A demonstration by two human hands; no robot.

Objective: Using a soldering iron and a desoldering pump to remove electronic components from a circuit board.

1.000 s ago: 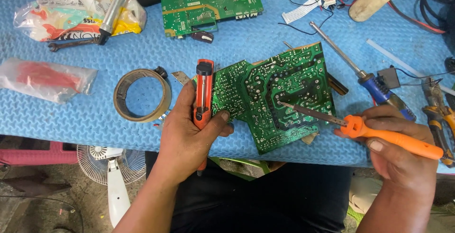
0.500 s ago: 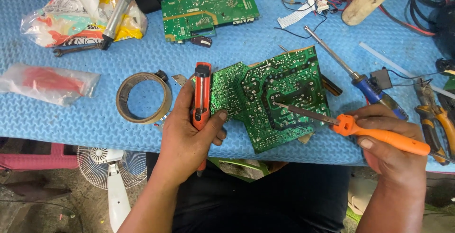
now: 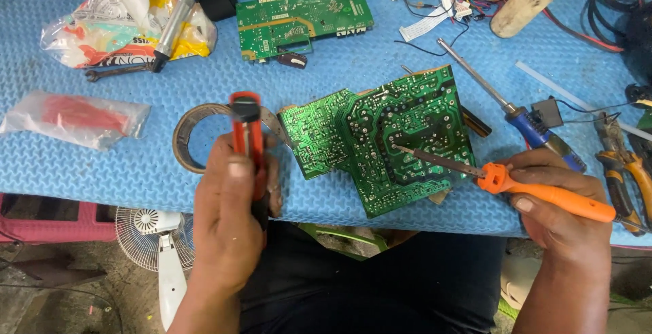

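The right hand (image 3: 560,205) is gripping the orange handle of a soldering iron (image 3: 543,195), fingers wrapped tight around it, just past the front edge of the blue mat (image 3: 380,42) near its right corner. The iron's dark tip is resting on the solder side of the large green circuit board (image 3: 401,137), which is lying tilted at the front edge of the mat, slightly overhanging it. The left hand (image 3: 231,218) is closed around an orange and black utility knife (image 3: 248,137), holding it upright, just left of the board and apart from it. Behind the knife a roll of tape (image 3: 193,133) is lying flat on the mat. A second soldering iron with a blue handle (image 3: 516,110) is lying right of the board, with pliers (image 3: 628,171) near the right edge. A smaller green board (image 3: 305,14) is sitting toward the back edge, a glue bottle (image 3: 526,1) at the back right, and plastic bags (image 3: 102,18) at the back left corner.
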